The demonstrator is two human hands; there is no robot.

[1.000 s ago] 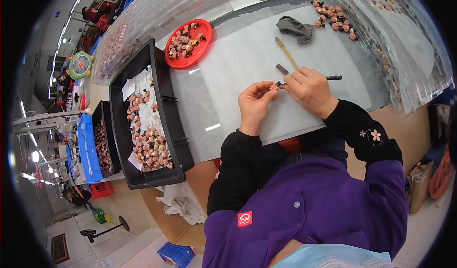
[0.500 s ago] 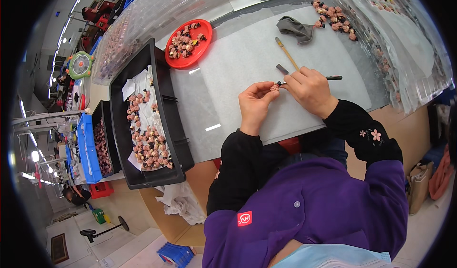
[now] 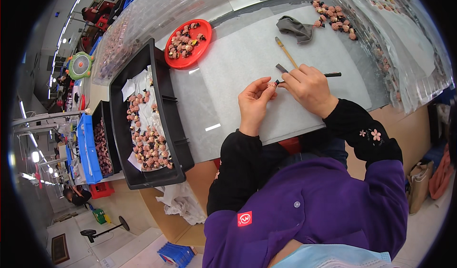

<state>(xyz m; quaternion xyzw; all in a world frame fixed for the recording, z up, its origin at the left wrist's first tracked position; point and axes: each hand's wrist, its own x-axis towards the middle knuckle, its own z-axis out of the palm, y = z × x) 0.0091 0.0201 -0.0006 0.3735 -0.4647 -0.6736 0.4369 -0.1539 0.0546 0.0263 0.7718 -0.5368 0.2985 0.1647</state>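
Note:
Between thumb and fingers, my left hand (image 3: 254, 104) pinches a small pink-and-black figurine (image 3: 273, 84) above the white sheet on the table. My right hand (image 3: 307, 89) is closed around a slim black-handled brush (image 3: 333, 74), its tip end at the figurine. The fingers partly cover both the figurine and the brush's front end. Just beyond my right hand lie a yellow-handled brush (image 3: 285, 52) and a small dark grey strip (image 3: 281, 68), flat on the sheet.
A red round tray (image 3: 207, 43) of similar figurines stands at the far left, beside a black crate (image 3: 157, 92) holding many more. A grey cloth (image 3: 295, 29) and a loose pile of figurines (image 3: 335, 18) lie at the far right. Clear plastic trays (image 3: 404, 44) are stacked along the right edge.
The figurine has turned and shifted slightly left in my left fingers. The brush in my right hand has tilted a little, its rear end rising slightly.

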